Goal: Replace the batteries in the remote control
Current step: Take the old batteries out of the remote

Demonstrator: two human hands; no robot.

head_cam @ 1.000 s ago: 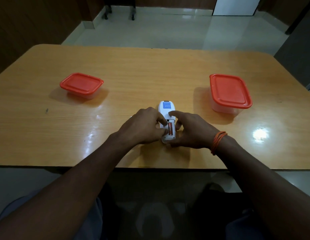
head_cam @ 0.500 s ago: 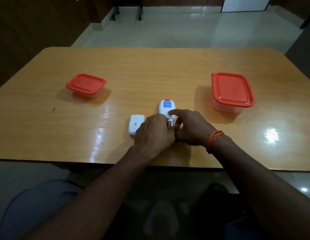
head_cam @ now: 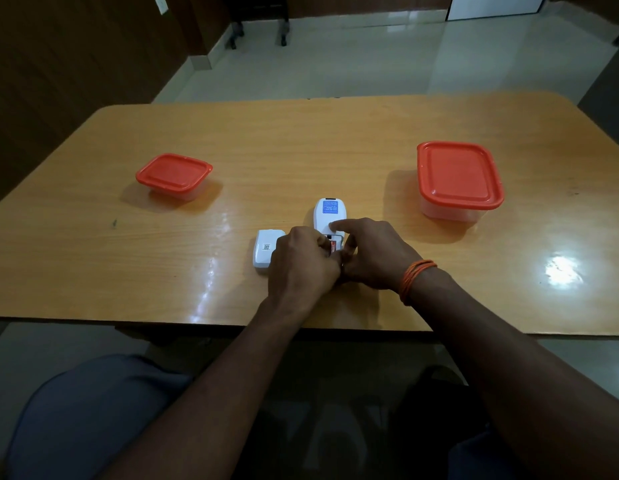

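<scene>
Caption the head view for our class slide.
The left hand and right hand work at the battery in a white remote; cover lies alongside.

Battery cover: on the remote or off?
Off. The battery cover lies on the table left of the remote, whose open bay shows a red battery.

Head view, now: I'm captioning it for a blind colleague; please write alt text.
A person's right hand holds a white plastic remote control face down on a wooden table while the left hand works at a red battery in its open bay. Its white cover lies beside it; two red-lidded clear plastic containers sit farther back.
</scene>
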